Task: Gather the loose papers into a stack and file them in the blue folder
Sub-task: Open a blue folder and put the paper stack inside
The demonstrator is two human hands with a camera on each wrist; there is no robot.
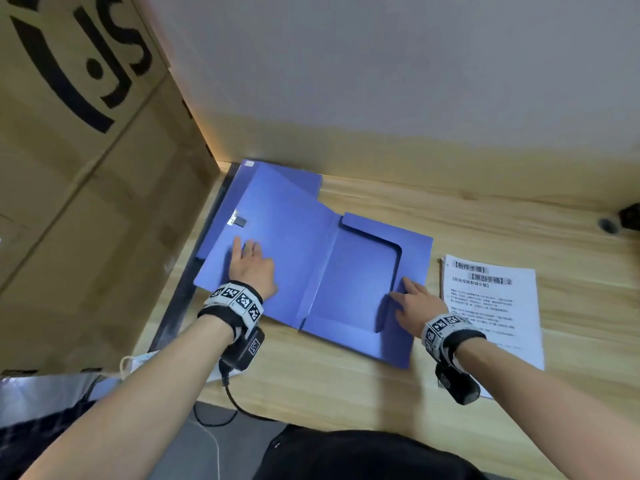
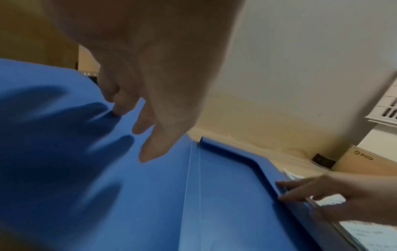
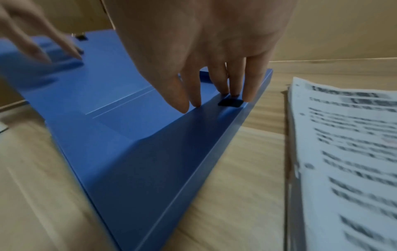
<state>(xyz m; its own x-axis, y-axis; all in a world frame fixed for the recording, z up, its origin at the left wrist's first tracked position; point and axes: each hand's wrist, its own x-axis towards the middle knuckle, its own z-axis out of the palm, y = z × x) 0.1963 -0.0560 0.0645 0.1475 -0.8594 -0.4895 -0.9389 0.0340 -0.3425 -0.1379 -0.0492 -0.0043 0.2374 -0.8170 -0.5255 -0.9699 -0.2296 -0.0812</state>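
The blue folder (image 1: 304, 258) lies spread open on the wooden desk (image 1: 346, 382), its cover to the left and its pocketed half to the right. My left hand (image 1: 251, 263) rests flat on the open cover, fingers straight. My right hand (image 1: 414, 301) presses straight fingertips (image 3: 235, 92) onto the pocket flap near its right edge, by a small black patch (image 3: 230, 102). The stack of printed papers (image 1: 491, 306) lies on the desk just right of the folder (image 3: 139, 144), squared up and touched by neither hand. The folder's inside (image 2: 128, 186) holds no paper.
A big cardboard box (image 1: 86, 168) stands along the left of the desk. A pale wall (image 1: 415, 81) closes the back. A small dark object (image 1: 628, 216) sits at the far right corner. A cable (image 1: 239, 407) hangs from my left wrist over the front edge.
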